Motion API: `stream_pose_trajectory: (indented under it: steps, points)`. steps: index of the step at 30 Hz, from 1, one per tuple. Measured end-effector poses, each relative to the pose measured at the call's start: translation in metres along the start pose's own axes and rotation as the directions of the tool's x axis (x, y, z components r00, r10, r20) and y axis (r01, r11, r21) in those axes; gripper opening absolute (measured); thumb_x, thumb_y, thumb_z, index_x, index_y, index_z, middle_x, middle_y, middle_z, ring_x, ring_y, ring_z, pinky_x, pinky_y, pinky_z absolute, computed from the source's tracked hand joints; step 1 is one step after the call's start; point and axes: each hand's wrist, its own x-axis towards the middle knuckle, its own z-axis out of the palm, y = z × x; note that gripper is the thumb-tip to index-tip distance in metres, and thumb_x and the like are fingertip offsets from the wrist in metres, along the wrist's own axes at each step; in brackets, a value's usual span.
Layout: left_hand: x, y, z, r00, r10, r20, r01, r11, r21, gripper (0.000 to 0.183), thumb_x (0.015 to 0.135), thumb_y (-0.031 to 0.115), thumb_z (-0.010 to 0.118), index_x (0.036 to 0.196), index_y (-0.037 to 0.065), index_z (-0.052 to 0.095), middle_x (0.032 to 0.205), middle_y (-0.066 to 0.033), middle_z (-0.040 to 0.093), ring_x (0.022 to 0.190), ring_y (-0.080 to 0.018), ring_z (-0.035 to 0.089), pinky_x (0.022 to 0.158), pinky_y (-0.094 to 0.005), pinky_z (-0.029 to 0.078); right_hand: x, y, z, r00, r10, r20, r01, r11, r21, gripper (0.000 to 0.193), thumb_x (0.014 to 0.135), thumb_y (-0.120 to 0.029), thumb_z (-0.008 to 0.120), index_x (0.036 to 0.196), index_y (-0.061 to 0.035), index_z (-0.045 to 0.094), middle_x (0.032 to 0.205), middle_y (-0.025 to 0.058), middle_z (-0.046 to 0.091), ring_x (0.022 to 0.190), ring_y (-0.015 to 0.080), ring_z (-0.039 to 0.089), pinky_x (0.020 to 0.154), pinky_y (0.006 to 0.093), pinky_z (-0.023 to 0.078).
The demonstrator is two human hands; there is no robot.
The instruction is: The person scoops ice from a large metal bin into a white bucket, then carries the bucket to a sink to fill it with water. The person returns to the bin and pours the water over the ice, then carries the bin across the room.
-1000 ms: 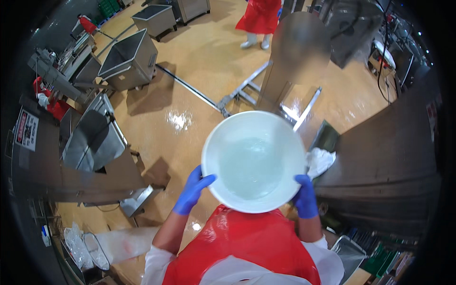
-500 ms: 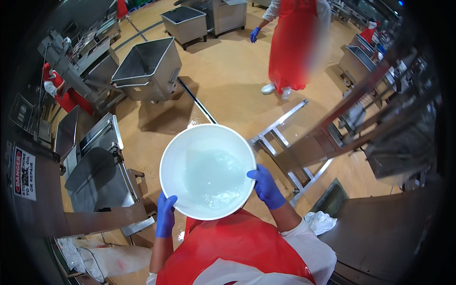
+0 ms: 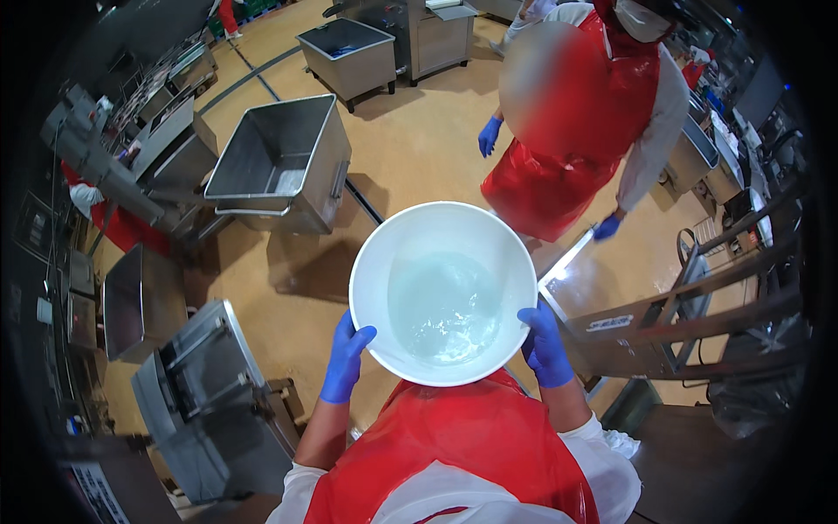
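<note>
A round white bucket (image 3: 377, 262) is held up in front of my red apron, tilted so that its inside shows. Clear, slightly bluish liquid (image 3: 445, 301) lies in it, rippling with bright glints. My left hand (image 3: 347, 354), in a blue glove, grips the rim at the lower left, thumb over the edge. On the lower right, my right hand (image 3: 545, 348), also blue-gloved, clasps the rim the same way. The other fingers of both hands are mostly hidden behind the bucket wall.
Ahead to the left stands a steel tub cart (image 3: 288, 162), with another tub cart (image 3: 347, 57) behind it. A co-worker in a red apron (image 3: 559, 166) is close on the right, near a metal frame (image 3: 572, 258). Steel equipment (image 3: 218, 402) flanks my left side.
The bucket and both my hands have shifted right and slightly up in view. The co-worker appears closer and larger. The tub cart ahead has also come nearer.
</note>
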Motion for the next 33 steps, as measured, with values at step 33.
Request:
stream_pose_trajectory:
  steps: [33]
  points:
    - [0.888,0.099,0.091,0.852,-0.136,0.505,-0.018,0.957,0.289,0.052,0.089,0.039,0.074,0.117,-0.003,0.063,0.092,-0.0081,0.065,0.082,-0.0136,0.060,0.071,-0.0316,0.051,0.656,-0.147,0.024,0.754,-0.244,-0.610,0.403,0.905,0.136,0.067,0.082,-0.017,0.061,0.144,0.0069,0.050,0.135,0.0218,0.061,0.120,0.0359,0.064,0.104,0.0461,0.053]
